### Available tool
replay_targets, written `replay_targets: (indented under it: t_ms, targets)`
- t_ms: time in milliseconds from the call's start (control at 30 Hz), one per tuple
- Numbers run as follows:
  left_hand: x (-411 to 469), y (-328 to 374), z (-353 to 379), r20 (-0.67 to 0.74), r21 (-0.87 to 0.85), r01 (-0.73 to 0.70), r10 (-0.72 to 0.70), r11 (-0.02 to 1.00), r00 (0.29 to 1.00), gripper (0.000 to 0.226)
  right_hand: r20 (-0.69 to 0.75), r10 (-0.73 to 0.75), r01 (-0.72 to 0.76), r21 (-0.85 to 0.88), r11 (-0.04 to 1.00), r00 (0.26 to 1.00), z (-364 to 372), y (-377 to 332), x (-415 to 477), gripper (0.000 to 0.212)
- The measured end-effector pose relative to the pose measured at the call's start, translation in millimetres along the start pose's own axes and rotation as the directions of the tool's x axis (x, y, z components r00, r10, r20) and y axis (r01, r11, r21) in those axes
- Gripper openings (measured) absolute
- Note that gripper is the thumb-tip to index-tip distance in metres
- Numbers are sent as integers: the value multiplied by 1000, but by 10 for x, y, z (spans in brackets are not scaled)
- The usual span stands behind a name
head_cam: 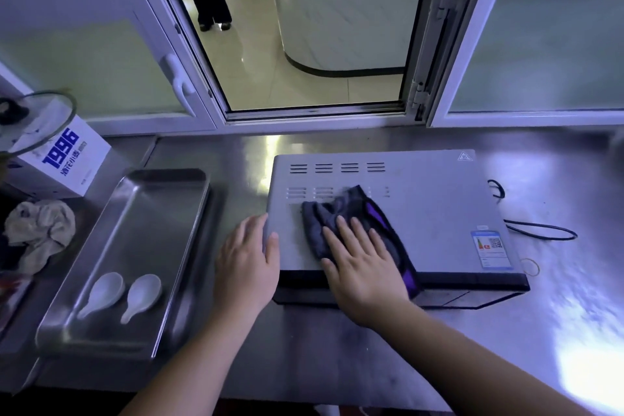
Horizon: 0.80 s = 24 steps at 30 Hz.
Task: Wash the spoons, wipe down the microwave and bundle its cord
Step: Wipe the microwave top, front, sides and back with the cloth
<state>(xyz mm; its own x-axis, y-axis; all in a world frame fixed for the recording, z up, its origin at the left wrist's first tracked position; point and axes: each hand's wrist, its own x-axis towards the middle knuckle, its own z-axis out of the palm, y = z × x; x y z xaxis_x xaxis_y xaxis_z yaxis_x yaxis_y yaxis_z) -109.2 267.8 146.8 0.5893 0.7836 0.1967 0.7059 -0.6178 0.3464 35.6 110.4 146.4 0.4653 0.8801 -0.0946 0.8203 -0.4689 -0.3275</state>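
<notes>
A silver microwave stands on the steel counter. A dark grey and purple cloth lies on its top, near the left front. My right hand presses flat on the cloth with straight fingers. My left hand rests on the microwave's left front corner, thumb on top and fingers down the side. Two white spoons lie side by side in the near end of a steel tray at the left. The black cord trails on the counter to the right of the microwave.
A yellow rubber band lies by the microwave's right front corner. A crumpled beige rag, a white box and a glass lid sit at the far left. An open serving window is behind the counter.
</notes>
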Motion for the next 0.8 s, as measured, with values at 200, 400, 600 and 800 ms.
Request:
replay_targets:
  t_ms: [200,400,600,800]
  targets:
    - [107,-120,-51,13,-18,-50,50,999,999,51,-20,-99,98,-45,994,995,-5,11,137,53]
    - [186,-137,-57,42,-28,-54,55,998,998,55,-90,2,-12,-110,994,996,-76,527,-191,54]
    - [221,-97,-56,48,-32,-69,70,997,996,54,-107,281,-293,-117,949,954,-346,1453,-446,63]
    - [103,-120,-73,47,-37,-41,43,998,998,54,-127,457,-462,-11,887,880,-461,1494,-51,61]
